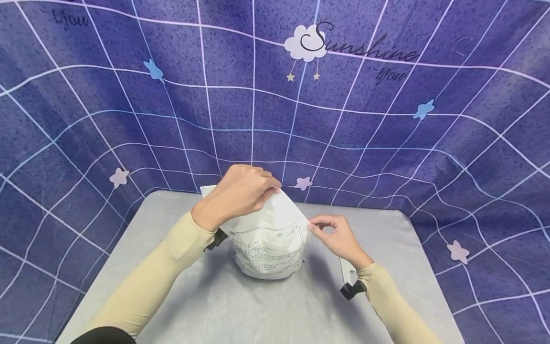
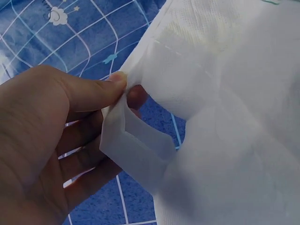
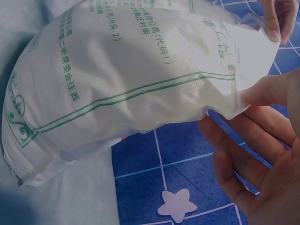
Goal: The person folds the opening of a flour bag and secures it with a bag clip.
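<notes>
A white bag (image 1: 268,253) with green printed lettering sits upright and full in the middle of the table. At its top edge, the thumb and fingers of my left hand (image 1: 242,193) pinch the material; the left wrist view shows this left hand (image 2: 56,136) beside a loose strip (image 2: 140,145) with a gap behind it. My right hand (image 1: 337,236) pinches the bag's upper right edge. From the right wrist, the thumb of the right hand (image 3: 262,154) presses on the printed side of the bag (image 3: 140,70), with fingers behind it. The bag's contents are hidden.
A grey cloth-covered table (image 1: 185,296) lies under the bag. Behind and on both sides hangs a purple-blue curtain (image 1: 240,110) with a white grid, stars and clouds. Black straps with mounts (image 1: 353,289) sit at the wrists.
</notes>
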### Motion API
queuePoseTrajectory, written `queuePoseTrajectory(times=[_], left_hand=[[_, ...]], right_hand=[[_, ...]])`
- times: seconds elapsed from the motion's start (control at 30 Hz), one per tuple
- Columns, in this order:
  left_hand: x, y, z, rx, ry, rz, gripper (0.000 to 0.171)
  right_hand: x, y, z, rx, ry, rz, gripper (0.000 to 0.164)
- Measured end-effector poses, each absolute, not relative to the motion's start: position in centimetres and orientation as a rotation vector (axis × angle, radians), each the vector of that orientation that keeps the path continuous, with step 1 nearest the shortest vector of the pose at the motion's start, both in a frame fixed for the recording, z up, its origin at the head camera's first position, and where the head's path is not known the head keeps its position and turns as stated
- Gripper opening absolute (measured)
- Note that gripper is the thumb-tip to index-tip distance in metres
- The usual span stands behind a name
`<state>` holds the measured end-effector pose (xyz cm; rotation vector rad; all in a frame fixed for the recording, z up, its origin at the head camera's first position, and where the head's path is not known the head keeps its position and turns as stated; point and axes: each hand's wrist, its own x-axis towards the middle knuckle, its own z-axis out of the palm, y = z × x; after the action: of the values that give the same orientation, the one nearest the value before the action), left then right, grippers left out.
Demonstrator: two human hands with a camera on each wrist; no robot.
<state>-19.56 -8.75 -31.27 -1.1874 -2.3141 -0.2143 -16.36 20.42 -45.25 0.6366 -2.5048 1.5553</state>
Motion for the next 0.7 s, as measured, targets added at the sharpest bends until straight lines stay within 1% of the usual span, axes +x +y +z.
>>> queuePoseTrajectory(times=[0.4, 0.7], left_hand=[[-19.46, -8.66, -31.28, -1.269, -2.201, -0.244, 0.006], [-19.31, -8.64, -31.27, -1.272, -2.202, -0.238, 0.005]], right_hand=[[-16.25, 20.43, -45.30, 0.617, -2.479, 1.557, 0.012], [-16.21, 20.28, -45.69, 0.615, -2.446, 1.590, 0.013]])
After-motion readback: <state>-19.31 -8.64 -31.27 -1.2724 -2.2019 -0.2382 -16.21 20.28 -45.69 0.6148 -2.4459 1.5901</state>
